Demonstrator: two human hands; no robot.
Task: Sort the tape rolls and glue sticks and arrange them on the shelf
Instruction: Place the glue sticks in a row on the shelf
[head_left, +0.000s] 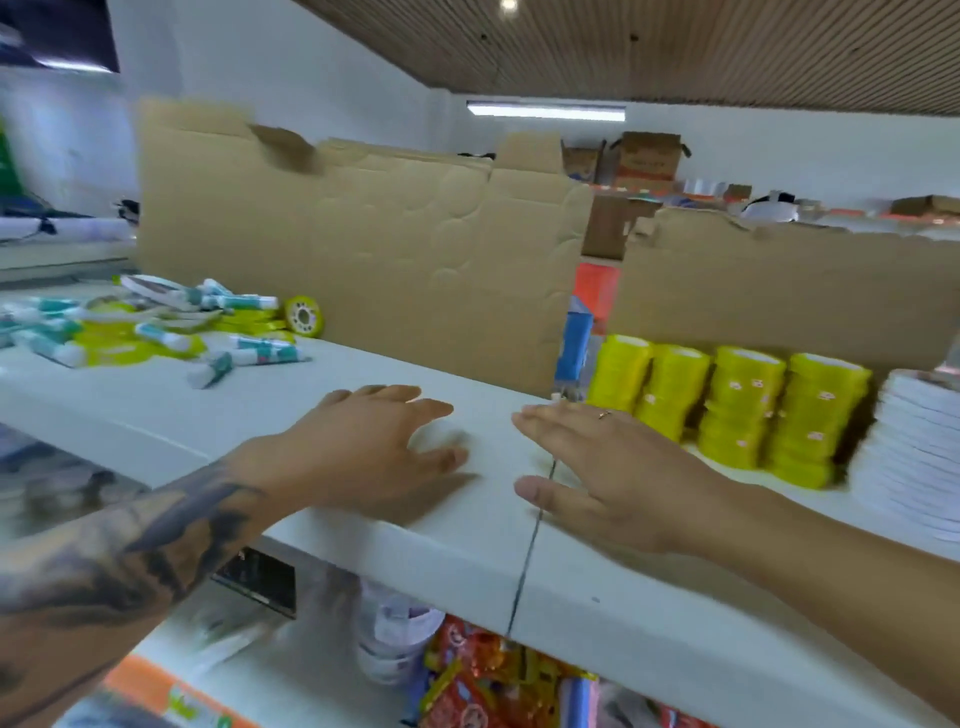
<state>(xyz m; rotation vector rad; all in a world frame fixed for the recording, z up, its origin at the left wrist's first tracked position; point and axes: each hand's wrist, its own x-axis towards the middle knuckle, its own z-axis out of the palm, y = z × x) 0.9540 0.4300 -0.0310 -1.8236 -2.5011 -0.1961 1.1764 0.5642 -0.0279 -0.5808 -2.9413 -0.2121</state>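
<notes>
- Your left hand (363, 447) and right hand (613, 478) lie flat, fingers spread, holding nothing, at centre frame on the white shelf (208, 415).
- Teal-and-white glue sticks (171, 338) lie jumbled with flat tape at left.
- Yellow tape rolls (737, 410) stand stacked at right.

head-worn view, tilted, close above shelf (332, 374)

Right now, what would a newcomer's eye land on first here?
Two open hands, left and right, hover over the bare middle of the white shelf. Neat yellow tape stacks stand to the right; a jumbled pile of glue sticks and tape lies far left.
</notes>
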